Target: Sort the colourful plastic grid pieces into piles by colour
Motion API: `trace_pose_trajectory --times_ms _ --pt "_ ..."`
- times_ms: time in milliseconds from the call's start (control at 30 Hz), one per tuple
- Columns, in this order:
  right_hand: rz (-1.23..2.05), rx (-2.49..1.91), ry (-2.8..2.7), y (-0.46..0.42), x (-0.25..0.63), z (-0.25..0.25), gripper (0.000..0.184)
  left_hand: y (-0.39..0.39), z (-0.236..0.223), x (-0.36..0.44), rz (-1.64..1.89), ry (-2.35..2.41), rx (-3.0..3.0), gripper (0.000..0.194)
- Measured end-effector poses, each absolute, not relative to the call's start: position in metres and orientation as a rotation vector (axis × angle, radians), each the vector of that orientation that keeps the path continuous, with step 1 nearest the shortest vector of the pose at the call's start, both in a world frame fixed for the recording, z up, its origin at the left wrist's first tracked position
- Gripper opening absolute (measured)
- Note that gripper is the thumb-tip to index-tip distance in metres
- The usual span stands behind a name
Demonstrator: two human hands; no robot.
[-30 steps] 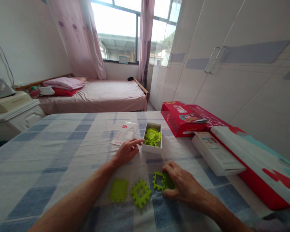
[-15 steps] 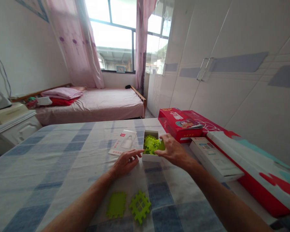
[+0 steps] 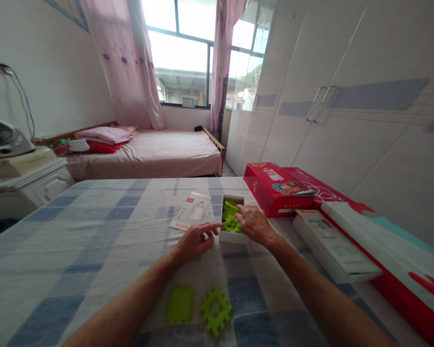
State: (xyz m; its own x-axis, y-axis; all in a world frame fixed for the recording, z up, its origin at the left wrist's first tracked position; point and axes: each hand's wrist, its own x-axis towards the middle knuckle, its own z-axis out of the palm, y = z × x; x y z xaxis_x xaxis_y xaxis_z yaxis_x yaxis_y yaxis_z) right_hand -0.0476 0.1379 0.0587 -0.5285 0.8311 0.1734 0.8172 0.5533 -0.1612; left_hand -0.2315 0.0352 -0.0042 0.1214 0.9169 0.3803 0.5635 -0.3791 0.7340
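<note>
The small white cardboard box sits mid-table on the blue-and-white checked cloth, packed with lime-green interlocking plastic pieces. The right hand is over its right rim, fingers curled down among the green pieces; whether it actually grips one I cannot tell, the fingertips are buried. The left hand lies on the cloth just beside the box's left wall, loosely open, index finger stretched to the near corner, holding nothing.

Risk number one: that box looks light, and only a fingertip steadies it. A tug on pieces that are hooked into one another could, I'd judge, drag the whole box along or tip it, spilling pieces over the cloth.

Near the table's front edge lie a solid lime-green square tile and a lime-green lattice tile, right by the left forearm. A careless sweep of that arm could knock them off.

Just left of the box lies a flat white packet with a red tag; to the right, a red printed carton and a long white box, close enough to crowd the right elbow.
</note>
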Motion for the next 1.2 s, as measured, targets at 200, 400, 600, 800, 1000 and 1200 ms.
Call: trace_pose_trajectory --times_ms 200,400,600,800,1000,1200 --pt "0.164 -1.150 -2.459 0.111 -0.035 0.073 0.033 0.035 -0.004 -0.231 1.165 1.442 1.973 0.053" --pt "0.748 -0.689 -2.956 0.028 -0.027 0.065 0.036 0.035 -0.002 -0.230 1.195 1.447 1.977 0.052" --pt "0.758 -0.858 -3.025 0.006 -0.027 0.048 0.047 0.037 -0.005 -0.231 1.260 1.549 1.955 0.047" --pt "1.201 -0.742 -2.748 0.002 -0.040 0.061 0.018 0.042 -0.007 -0.234 1.468 1.636 1.701 0.044" --pt "1.015 -0.685 -2.955 -0.013 -0.075 0.046 0.037 0.045 -0.012 -0.240 1.518 1.717 1.641 0.042" --pt "0.743 -0.660 -2.948 -0.011 -0.079 0.045 0.046 0.046 -0.013 -0.239 1.478 1.753 1.688 0.040"
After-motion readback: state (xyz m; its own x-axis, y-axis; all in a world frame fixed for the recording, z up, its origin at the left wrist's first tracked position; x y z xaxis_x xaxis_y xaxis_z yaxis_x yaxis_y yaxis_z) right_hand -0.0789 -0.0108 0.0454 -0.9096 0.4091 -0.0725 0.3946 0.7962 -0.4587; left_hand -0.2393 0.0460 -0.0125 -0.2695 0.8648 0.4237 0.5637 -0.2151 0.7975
